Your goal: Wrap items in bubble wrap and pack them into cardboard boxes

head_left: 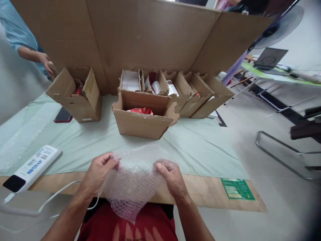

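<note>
Both hands hold a clear bubble wrap bag (132, 182) over the table's near edge, in front of my red shirt. My left hand (99, 172) pinches its upper left corner, fingers closed. My right hand (170, 177) grips the upper right edge, thumb on top. The bag hangs down to a point between my forearms. Just beyond it stands an open cardboard box (142, 122) with something red inside.
A row of open small boxes (190, 95) with white and red contents stands before a tall cardboard wall (150, 40). Another open box (77, 97) sits at left beside a dark phone (62, 115). A white power strip (32, 167) lies near left. Another person's hand (47, 65) shows far left.
</note>
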Action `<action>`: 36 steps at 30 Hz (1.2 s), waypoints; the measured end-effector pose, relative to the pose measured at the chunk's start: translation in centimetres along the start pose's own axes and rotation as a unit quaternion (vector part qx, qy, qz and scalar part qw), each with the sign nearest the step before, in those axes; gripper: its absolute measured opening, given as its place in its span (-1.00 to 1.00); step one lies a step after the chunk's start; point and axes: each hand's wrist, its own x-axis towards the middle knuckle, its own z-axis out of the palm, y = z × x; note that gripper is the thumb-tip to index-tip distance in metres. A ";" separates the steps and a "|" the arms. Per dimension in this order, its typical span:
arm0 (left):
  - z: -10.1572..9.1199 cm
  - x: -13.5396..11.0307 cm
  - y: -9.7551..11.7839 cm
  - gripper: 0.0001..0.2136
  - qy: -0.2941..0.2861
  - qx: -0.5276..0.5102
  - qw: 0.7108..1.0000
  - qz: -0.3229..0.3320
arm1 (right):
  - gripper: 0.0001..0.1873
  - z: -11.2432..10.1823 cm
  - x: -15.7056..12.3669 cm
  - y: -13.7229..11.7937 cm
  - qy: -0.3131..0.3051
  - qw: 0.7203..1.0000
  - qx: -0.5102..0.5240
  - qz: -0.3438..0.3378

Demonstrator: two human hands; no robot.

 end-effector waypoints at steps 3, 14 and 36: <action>0.5 1.0 -0.2 -0.38 0.023 0.023 0.999 0.010 | -0.47 -1.3 -1.5 1.2 0.066 0.997 -0.024 0.026; 2.9 3.1 -1.0 -0.57 0.050 0.424 0.876 0.225 | -0.49 -0.5 -7.1 3.1 0.035 0.974 0.103 0.199; 5.4 1.0 -7.2 -0.54 -0.021 0.626 0.701 0.342 | -0.55 -1.2 -1.5 3.8 -0.092 0.852 -0.501 -0.122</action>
